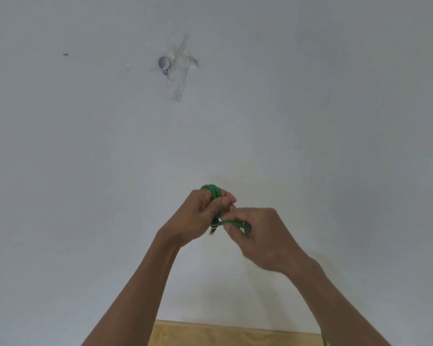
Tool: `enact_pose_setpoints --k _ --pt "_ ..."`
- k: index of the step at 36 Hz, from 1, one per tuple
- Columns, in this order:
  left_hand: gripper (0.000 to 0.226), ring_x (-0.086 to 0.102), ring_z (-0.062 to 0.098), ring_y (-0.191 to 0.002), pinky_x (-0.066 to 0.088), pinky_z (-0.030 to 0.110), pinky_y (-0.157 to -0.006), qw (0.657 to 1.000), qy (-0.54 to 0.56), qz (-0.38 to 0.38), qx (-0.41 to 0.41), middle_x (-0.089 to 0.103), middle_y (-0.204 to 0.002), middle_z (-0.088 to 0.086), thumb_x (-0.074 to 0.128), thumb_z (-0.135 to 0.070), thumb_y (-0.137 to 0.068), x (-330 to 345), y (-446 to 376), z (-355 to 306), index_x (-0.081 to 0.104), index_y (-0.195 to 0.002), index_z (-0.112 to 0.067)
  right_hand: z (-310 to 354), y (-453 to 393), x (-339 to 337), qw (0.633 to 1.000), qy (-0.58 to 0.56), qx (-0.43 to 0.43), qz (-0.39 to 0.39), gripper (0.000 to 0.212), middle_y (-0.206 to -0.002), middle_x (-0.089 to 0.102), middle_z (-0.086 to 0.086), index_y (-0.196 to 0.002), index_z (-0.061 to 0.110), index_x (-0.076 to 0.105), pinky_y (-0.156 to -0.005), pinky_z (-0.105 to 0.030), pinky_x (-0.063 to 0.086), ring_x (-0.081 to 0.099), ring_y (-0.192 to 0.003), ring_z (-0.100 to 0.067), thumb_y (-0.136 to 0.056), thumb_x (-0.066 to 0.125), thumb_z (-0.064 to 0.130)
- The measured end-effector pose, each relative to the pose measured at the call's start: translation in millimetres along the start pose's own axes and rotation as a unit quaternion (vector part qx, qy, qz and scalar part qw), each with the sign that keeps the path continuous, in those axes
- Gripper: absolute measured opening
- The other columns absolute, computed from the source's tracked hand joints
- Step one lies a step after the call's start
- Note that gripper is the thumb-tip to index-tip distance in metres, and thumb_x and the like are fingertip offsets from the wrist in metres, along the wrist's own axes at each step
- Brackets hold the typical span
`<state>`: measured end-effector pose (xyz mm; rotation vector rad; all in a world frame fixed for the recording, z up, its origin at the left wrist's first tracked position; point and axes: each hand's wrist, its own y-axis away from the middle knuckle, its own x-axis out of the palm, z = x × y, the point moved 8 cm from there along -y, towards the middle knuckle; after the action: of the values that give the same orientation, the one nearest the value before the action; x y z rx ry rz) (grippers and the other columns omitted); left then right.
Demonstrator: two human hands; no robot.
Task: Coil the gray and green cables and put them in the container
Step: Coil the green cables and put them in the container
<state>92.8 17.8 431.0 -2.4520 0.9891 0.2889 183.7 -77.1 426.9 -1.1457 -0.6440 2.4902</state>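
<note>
A green cable (214, 192) is looped into a small coil that my left hand (198, 216) grips, raised in front of a white wall. One connector end hangs just below that hand's fingers. My right hand (258, 233) pinches a strand of the same cable right beside the left hand. More of the green cable (324, 340) trails down past my right forearm at the bottom edge. No gray cable or container is in view.
A white wall fills the view, with a small round metal fitting (163, 63) and clear tape (178, 71) stuck on it above. A strip of wooden surface (223, 335) shows at the bottom between my forearms.
</note>
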Motion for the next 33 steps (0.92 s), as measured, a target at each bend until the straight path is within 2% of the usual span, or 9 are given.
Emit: enact_pose_setpoints --k 2,4,9,14,21,27,29,31,33 --pt "0.033 0.061 0.022 -0.072 0.050 0.039 -0.070 0.999 -0.017 0.036 -0.014 0.066 -0.084 0.018 0.044 -0.022 -0.106 7 6 2 0.069 -0.087 -0.013 0 -10 -10 1.000 0.010 -0.010 0.002 0.012 -0.080 0.070 0.024 -0.097 0.034 0.072 -0.071 -0.032 0.055 0.058 -0.064 0.004 -0.087 0.065 0.035" --pt "0.041 0.065 0.022 -0.075 0.052 0.036 -0.076 0.995 0.028 0.076 -0.058 0.070 -0.082 0.011 0.037 -0.027 -0.108 17 14 8 0.065 -0.090 -0.004 -1 -20 -21 1.000 -0.008 -0.011 0.013 0.008 -0.074 0.071 0.022 -0.087 0.033 0.070 -0.067 -0.034 0.055 0.063 -0.061 -0.006 -0.081 0.075 0.032" --pt "0.067 0.055 0.025 -0.063 0.047 0.033 -0.070 0.962 0.182 0.139 -0.147 0.064 -0.072 0.016 0.021 -0.055 -0.102 49 33 17 0.064 -0.096 -0.003 -3 -36 -32 0.989 -0.139 0.002 0.054 0.025 -0.064 0.068 0.006 -0.072 0.009 0.072 -0.053 -0.018 0.044 0.056 -0.054 -0.007 -0.059 0.093 0.007" --pt "0.072 0.052 0.024 -0.057 0.045 0.035 -0.068 0.940 0.253 0.150 -0.171 0.061 -0.069 0.017 0.024 -0.063 -0.096 61 38 15 0.063 -0.096 -0.003 -14 -43 -30 0.972 -0.225 -0.001 0.062 0.023 -0.069 0.071 -0.015 -0.070 0.007 0.074 -0.062 -0.031 0.051 0.063 -0.065 -0.020 -0.058 0.092 0.000" --pt "0.070 0.053 0.023 -0.058 0.047 0.032 -0.067 0.931 0.275 0.174 -0.167 0.060 -0.070 0.015 0.025 -0.061 -0.099 70 42 6 0.063 -0.098 -0.003 -34 -43 -21 0.938 -0.343 0.018 0.049 0.019 -0.075 0.072 -0.021 -0.078 -0.007 0.073 -0.072 -0.035 0.057 0.070 -0.070 -0.029 -0.065 0.086 -0.002" --pt "0.046 0.053 0.020 -0.057 0.047 0.035 -0.068 0.926 0.307 0.185 -0.117 0.062 -0.069 0.012 0.038 -0.040 -0.104 75 43 -1 0.064 -0.098 -0.002 -55 -27 0 0.901 -0.424 0.082 0.036 0.009 -0.071 0.073 -0.002 -0.082 0.006 0.076 -0.064 -0.027 0.048 0.063 -0.066 -0.015 -0.077 0.074 0.013" --pt "0.038 0.053 0.018 -0.057 0.049 0.033 -0.067 0.927 0.316 0.181 -0.088 0.063 -0.068 0.011 0.042 -0.031 -0.104 77 40 -7 0.064 -0.097 -0.002 -57 -19 7 0.875 -0.471 0.106 0.027 0.011 -0.069 0.073 -0.003 -0.089 -0.001 0.072 -0.064 -0.026 0.054 0.068 -0.065 -0.015 -0.086 0.066 0.008" --pt "0.033 0.053 0.017 -0.057 0.048 0.033 -0.067 0.929 0.323 0.170 -0.065 0.063 -0.069 0.009 0.044 -0.027 -0.103 77 36 -12 0.065 -0.096 -0.003 -55 -9 16 0.860 -0.494 0.125 0.029 0.014 -0.058 0.070 -0.003 -0.095 -0.003 0.068 -0.053 -0.023 0.055 0.069 -0.053 -0.014 -0.094 0.055 0.001" --pt "0.030 0.053 0.017 -0.058 0.043 0.036 -0.070 0.931 0.325 0.158 -0.046 0.063 -0.070 0.008 0.045 -0.025 -0.103 74 32 -13 0.065 -0.095 -0.004 -53 -1 25 0.859 -0.494 0.129 0.030 0.024 -0.047 0.062 -0.002 -0.081 0.008 0.072 -0.050 -0.025 0.049 0.062 -0.043 -0.015 -0.095 0.054 0.004"
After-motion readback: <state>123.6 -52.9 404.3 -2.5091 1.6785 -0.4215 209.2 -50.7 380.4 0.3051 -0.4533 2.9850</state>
